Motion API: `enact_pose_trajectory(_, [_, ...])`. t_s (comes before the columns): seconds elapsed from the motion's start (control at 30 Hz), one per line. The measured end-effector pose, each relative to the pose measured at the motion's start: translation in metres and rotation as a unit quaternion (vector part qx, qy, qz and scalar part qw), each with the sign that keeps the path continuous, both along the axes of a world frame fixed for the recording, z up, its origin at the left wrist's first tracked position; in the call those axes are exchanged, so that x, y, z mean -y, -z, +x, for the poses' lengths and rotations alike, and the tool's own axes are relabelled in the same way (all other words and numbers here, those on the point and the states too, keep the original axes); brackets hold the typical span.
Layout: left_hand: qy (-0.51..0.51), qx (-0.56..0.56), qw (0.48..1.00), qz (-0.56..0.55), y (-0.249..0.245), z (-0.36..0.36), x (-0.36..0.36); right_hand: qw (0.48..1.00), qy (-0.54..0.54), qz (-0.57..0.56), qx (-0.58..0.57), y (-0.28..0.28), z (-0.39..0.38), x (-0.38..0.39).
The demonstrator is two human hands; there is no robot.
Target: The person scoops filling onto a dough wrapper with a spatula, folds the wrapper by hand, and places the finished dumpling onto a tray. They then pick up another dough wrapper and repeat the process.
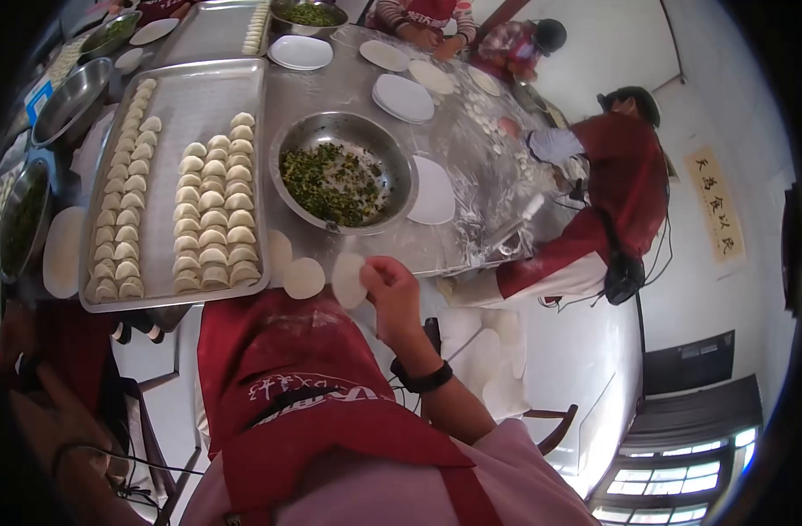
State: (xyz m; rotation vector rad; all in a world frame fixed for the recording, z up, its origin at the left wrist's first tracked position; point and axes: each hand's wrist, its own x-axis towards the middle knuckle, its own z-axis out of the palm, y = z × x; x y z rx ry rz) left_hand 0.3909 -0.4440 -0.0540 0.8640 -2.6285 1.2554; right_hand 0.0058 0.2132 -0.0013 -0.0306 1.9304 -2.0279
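My right hand (390,294), with a black band on its wrist, pinches a round, flat dumpling wrapper (348,280) at the table's near edge. Two more wrappers lie just left of it, one of them a pale disc (303,278) overlapping the edge. Beyond the hand stands a steel bowl (407,188) of chopped green and yellow filling (335,180), with a metal utensil partly in view. My left hand does not show. To the left, a large metal tray (168,96) carries rows of folded dumplings (212,210).
Stacked wrappers (403,96) and white plates (301,53) lie on the floury steel table (348,79). A co-worker in a red apron (624,167) leans over its right side. Another person's arm (67,438) is at lower left. A chair (550,425) stands at my right.
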Motion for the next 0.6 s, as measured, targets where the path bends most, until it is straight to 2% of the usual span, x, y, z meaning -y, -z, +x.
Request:
enact_pose_trajectory(0.03, [-0.021, 0.033, 0.999, -0.023, 0.018, 0.009, 0.021, 0.997, 0.015, -0.055, 0.057, 0.006, -0.003, -0.003])
enact_pose_trajectory(0.17, [-0.082, 0.108, 0.988, -0.080, 0.051, 0.056, 0.068, 0.971, -0.011, -0.205, 0.119, 0.027, -0.013, -0.001])
enact_pose_trajectory(0.27, [-0.097, 0.139, 0.981, -0.093, 0.063, 0.075, 0.082, 0.962, -0.024, -0.215, 0.167, 0.028, -0.017, 0.000])
enact_pose_trajectory(0.6, [-0.095, 0.160, 0.976, -0.116, 0.088, 0.060, 0.098, 0.963, -0.025, -0.204, 0.176, 0.037, -0.013, -0.012])
